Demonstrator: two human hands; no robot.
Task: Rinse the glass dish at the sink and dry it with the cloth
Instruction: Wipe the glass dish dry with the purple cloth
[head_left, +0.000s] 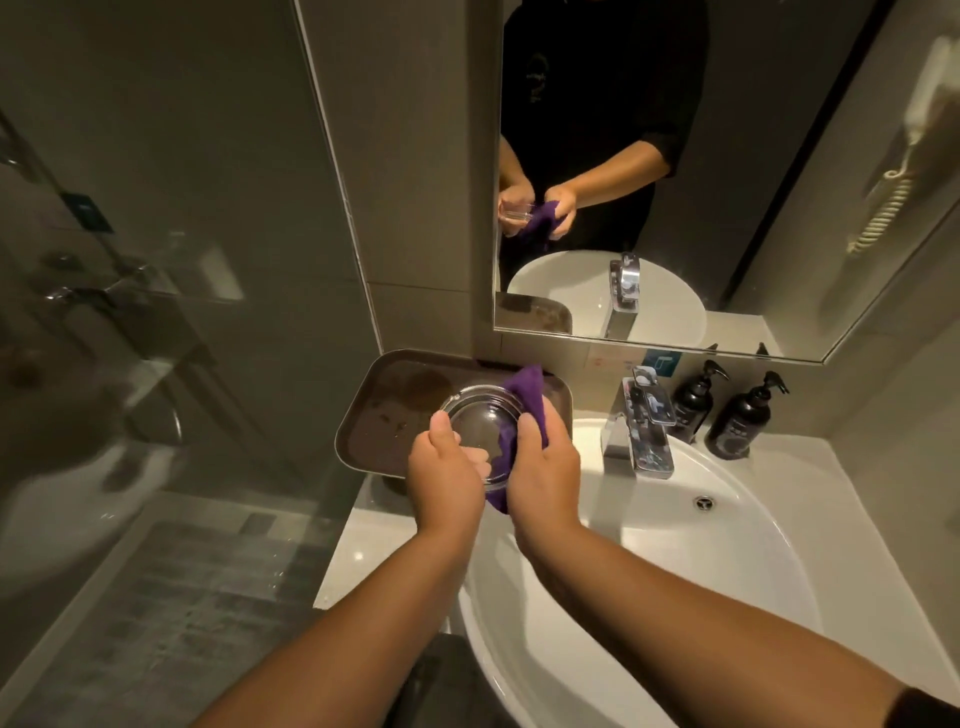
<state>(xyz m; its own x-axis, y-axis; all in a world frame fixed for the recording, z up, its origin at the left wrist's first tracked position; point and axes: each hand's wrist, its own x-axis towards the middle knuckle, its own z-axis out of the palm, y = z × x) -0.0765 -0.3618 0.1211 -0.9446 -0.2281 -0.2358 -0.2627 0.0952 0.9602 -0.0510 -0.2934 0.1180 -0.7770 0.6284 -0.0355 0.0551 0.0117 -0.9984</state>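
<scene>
A round clear glass dish is held up over the left edge of the white sink, in front of a brown tray. My left hand grips its near left rim, thumb on top. My right hand presses a purple cloth against the dish's right side; the cloth wraps over the rim and hangs below. The mirror shows the same hold.
A brown tray sits on the counter behind the dish. The chrome tap stands at the back of the sink, with two dark pump bottles to its right. A glass shower partition is at the left.
</scene>
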